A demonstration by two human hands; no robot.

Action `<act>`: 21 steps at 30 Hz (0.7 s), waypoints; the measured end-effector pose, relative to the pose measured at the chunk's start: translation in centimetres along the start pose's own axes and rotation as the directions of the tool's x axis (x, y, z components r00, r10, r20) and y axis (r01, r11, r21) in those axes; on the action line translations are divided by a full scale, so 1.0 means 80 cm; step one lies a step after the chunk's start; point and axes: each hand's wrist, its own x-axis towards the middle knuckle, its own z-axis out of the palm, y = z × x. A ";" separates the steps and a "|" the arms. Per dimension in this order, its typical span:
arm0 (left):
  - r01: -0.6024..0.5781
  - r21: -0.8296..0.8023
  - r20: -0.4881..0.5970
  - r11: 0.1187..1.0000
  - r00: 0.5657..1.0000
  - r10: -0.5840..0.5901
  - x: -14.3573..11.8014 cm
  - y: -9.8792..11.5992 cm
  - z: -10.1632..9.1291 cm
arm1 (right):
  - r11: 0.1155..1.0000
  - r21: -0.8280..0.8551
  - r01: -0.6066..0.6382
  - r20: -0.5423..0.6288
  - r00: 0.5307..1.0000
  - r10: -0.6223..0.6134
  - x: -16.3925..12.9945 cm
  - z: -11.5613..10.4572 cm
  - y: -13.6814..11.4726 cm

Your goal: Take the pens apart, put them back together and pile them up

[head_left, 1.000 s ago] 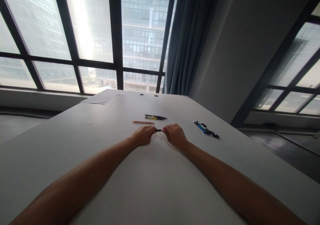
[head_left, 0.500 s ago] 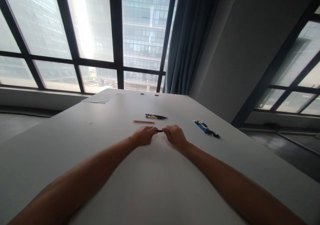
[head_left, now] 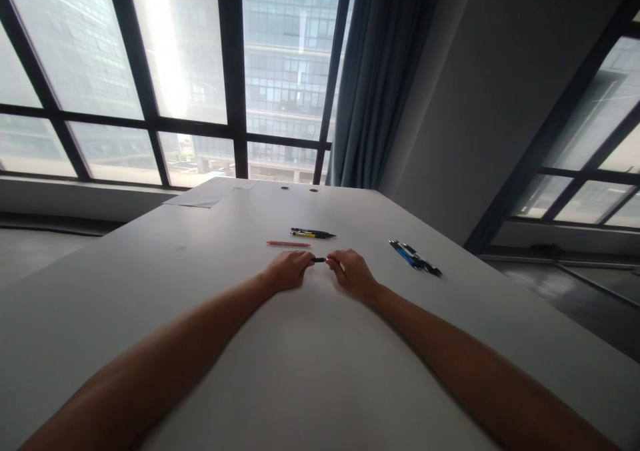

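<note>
Between both hands, black pen [head_left: 319, 259]

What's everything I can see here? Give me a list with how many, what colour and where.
Dark pen: one, black, held between both hands, mostly hidden.
Pink pen: one, pink, on the table beyond the left hand.
Black and yellow pens: apparently two, side by side, farther back at the middle.
Blue and black pens: a small bunch, count unclear, to the right of the hands.
Paper: at least one sheet, pale, at the far left end.
Table: one, white.
Curtain: one, blue-grey, beside the window.
Left hand: grip closed on the pen's left end.
Right hand: grip closed on its right end.
</note>
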 end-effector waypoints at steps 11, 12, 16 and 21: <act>-0.044 0.026 0.019 0.999 0.999 0.044 0.000 0.002 -0.004 | 0.997 -0.032 -0.070 -0.041 0.997 0.068 0.000 0.004 -0.001; -0.046 0.026 0.018 0.999 0.999 0.046 0.000 0.002 -0.004 | 0.998 -0.024 -0.054 -0.033 0.998 0.053 0.000 0.004 -0.001; -0.032 0.023 0.006 0.999 0.999 0.032 0.000 0.003 -0.004 | 1.000 -0.008 0.015 0.003 1.000 -0.015 0.000 -0.001 -0.002; -0.045 0.004 0.007 0.999 0.999 0.045 -0.001 0.004 -0.006 | 0.997 -0.054 0.052 0.073 0.996 -0.048 -0.001 -0.002 -0.002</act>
